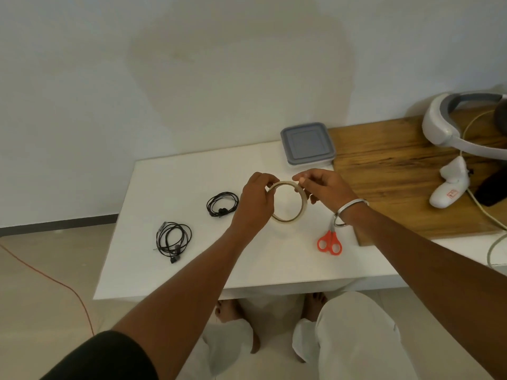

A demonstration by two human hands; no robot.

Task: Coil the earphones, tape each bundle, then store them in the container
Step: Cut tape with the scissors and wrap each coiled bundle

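Note:
Both hands hold a thin tape roll (297, 215) upright above the middle of the white table (192, 253). My left hand (253, 204) grips its left side. My right hand (321, 187) pinches the top right of the ring with fingertips. Two coiled black earphones lie to the left: one bundle (222, 203) close to my left hand, the other (173, 239) nearer the table's left front. A square container with a grey lid (307, 142) sits shut at the table's back, just beyond my hands.
Orange-handled scissors (330, 243) lie under my right wrist. A wooden board (397, 171) on the right carries a white headset (444, 124), a white controller (450, 189) and a cable. An orange cord (68, 286) runs across the floor at left.

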